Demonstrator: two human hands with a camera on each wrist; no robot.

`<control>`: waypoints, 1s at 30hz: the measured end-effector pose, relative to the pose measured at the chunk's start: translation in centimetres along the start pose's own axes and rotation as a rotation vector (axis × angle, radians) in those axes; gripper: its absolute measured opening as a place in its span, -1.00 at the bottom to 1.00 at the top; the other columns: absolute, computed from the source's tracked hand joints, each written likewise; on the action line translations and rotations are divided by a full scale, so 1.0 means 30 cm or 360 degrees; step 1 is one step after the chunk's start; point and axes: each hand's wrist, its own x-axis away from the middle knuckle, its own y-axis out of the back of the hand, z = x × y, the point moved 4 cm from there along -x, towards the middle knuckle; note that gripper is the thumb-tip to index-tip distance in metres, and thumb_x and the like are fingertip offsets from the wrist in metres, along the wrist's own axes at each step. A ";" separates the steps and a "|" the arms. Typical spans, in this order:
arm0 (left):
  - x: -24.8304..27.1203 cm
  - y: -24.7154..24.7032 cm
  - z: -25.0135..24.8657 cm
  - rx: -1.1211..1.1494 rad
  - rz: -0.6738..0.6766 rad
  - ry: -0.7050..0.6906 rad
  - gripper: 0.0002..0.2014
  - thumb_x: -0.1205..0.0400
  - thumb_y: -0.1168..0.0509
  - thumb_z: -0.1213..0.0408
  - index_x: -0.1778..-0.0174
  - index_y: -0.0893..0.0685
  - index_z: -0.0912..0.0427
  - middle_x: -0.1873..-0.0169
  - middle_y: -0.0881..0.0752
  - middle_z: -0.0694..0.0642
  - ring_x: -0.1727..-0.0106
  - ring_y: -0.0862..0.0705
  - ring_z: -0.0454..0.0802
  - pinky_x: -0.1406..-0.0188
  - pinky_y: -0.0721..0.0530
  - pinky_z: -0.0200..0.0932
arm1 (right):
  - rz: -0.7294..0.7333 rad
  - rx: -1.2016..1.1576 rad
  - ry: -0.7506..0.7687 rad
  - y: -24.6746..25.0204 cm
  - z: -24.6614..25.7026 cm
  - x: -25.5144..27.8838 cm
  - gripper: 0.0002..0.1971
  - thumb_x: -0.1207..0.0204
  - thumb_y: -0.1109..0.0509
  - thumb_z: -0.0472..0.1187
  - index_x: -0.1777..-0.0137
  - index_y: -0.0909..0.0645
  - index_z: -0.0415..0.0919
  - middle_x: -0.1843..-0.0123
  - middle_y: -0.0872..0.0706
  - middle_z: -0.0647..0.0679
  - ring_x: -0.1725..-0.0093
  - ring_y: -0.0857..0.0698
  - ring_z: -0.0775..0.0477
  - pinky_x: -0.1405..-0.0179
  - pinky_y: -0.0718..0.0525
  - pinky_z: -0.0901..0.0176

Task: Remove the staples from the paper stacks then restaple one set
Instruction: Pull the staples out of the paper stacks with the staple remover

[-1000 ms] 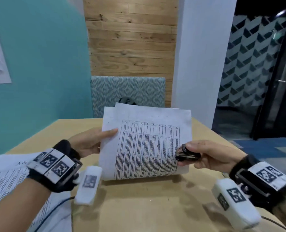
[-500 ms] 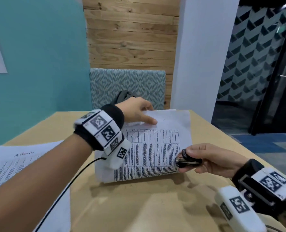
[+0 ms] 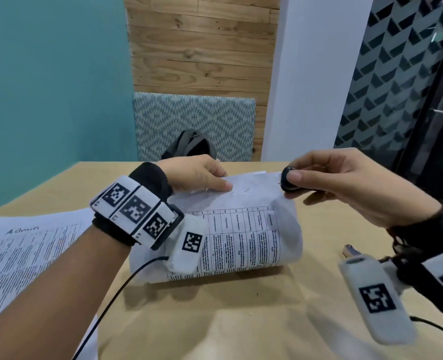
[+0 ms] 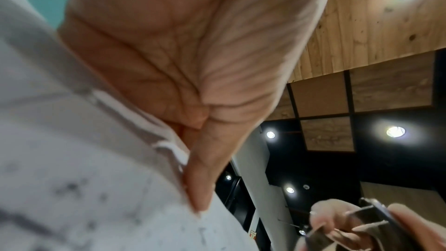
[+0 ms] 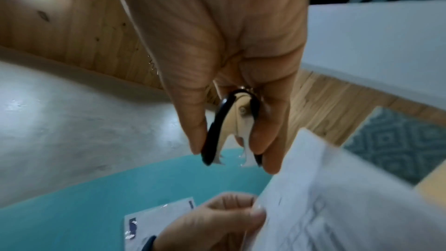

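Pinching the far edge of a printed paper stack (image 3: 241, 237), the left hand (image 3: 194, 175) has its thumb on top of the sheets & fingers curled underneath, so the far part of the stack is lifted while the near edge rests on the worktop (image 3: 215, 320). In the left wrist view the thumb (image 4: 205, 175) lies flat on the top sheet, w/ separate page edges fanned just beside it. The stack's top sheet shows a table of small text; a thin staple (image 3: 246, 190) sits in the blank margin near the far edge, between the 2 hands.

The right hand (image 3: 345, 183) is at the stack's far right corner, thumb & fingers squeezing a black staple remover (image 3: 289, 181). The right wrist view shows the remover's metal claws (image 5: 231, 157) pointing down, tips a little apart, just beside the paper corner; can't tell if they touch the sheet.

A 2nd paper set (image 3: 25, 255) lies flat at the left of the worktop, handwritten "Admin" at its top, well apart from the held stack. A small silver object (image 3: 351, 252) lies on the worktop by the right wrist, partly hidden, so can't tell what it is. Behind the worktop: a patterned chair back (image 3: 194, 120) w/ a dark bag (image 3: 189, 146) on the seat.
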 end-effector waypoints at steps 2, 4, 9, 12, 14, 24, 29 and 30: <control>0.008 -0.006 0.005 0.0036 0.0002 0.0008 -0.77 -0.64 -0.26 0.16 0.22 -0.69 0.22 0.30 -0.69 0.13 0.31 -0.62 0.05 0.24 -0.55 -0.12 | 0.0062 0.0043 -0.0019 -0.066 -0.001 -0.037 -0.64 -0.13 -0.59 -0.09 0.10 -0.71 -0.25 0.21 -0.81 -0.10 0.17 -0.76 -0.02 0.31 -0.68 0.34; 0.018 -0.010 0.003 0.0062 -0.0008 -0.0005 -0.77 -0.64 -0.27 0.16 0.28 -0.68 0.18 0.33 -0.69 0.12 0.32 -0.61 0.06 0.26 -0.54 -0.12 | 0.0014 0.0160 0.0042 -0.110 -0.011 -0.064 -0.69 -0.19 -0.67 -0.22 0.11 -0.69 -0.25 0.19 -0.78 -0.10 0.19 -0.73 0.01 0.20 -0.71 0.20; 0.041 -0.005 -0.007 0.0133 -0.0045 -0.0051 -0.73 -0.63 -0.27 0.22 0.15 -0.67 0.40 0.28 -0.63 0.22 0.27 -0.56 0.09 0.24 -0.49 -0.10 | -0.0118 0.0558 0.0258 -0.143 -0.010 -0.075 -0.61 -0.20 -0.59 -0.25 -0.01 -0.57 -0.12 0.07 -0.71 -0.02 0.11 -0.72 -0.02 0.05 -0.66 0.14; 0.046 -0.011 -0.011 0.0120 -0.0038 -0.0076 -0.64 -0.62 -0.29 0.21 0.05 -0.61 0.55 0.27 -0.57 0.24 0.25 -0.48 0.10 0.21 -0.41 -0.05 | -0.0154 0.0686 0.0454 -0.157 0.007 -0.065 -0.59 -0.15 -0.63 -0.24 0.01 -0.60 -0.17 0.11 -0.71 0.05 0.12 -0.68 0.08 0.11 -0.64 0.29; 0.045 -0.013 -0.017 0.0120 -0.0023 -0.0106 -0.59 -0.57 -0.36 0.12 0.07 -0.63 0.52 0.28 -0.55 0.22 0.25 -0.44 0.09 0.19 -0.37 -0.03 | -0.0149 0.0826 0.0642 -0.169 0.013 -0.062 -0.60 -0.13 -0.61 -0.19 0.00 -0.65 -0.18 0.10 -0.70 0.02 0.10 -0.68 0.08 0.13 -0.61 0.33; 0.054 -0.031 -0.039 0.0318 -0.0012 -0.0135 -0.49 -0.41 -0.29 0.17 0.10 -0.58 0.70 0.22 -0.52 0.21 0.14 -0.45 -0.01 -0.03 -0.41 -0.22 | -0.0038 0.1064 0.0954 -0.176 0.002 -0.064 -0.58 -0.14 -0.56 -0.20 -0.05 -0.67 -0.24 0.09 -0.72 -0.08 0.15 -0.65 -0.04 0.24 -0.57 0.24; 0.053 -0.039 -0.037 0.0411 -0.0015 -0.0033 -0.73 -0.63 -0.19 0.40 0.07 -0.57 0.65 0.20 -0.47 0.26 0.19 -0.42 0.05 0.17 -0.37 -0.18 | 0.0041 0.1033 0.0947 -0.167 0.007 -0.065 -0.61 -0.21 -0.57 -0.17 -0.07 -0.70 -0.20 0.07 -0.72 -0.07 0.13 -0.69 -0.09 0.26 -0.63 0.10; 0.051 -0.041 -0.037 0.0427 -0.0009 -0.0022 -0.76 -0.64 -0.18 0.42 0.15 -0.58 0.60 0.24 -0.49 0.25 0.22 -0.44 0.04 0.19 -0.37 -0.20 | 0.0057 0.1038 0.0942 -0.168 0.007 -0.066 -0.62 -0.21 -0.56 -0.17 -0.07 -0.70 -0.19 0.08 -0.72 -0.06 0.15 -0.68 -0.06 0.27 -0.63 0.09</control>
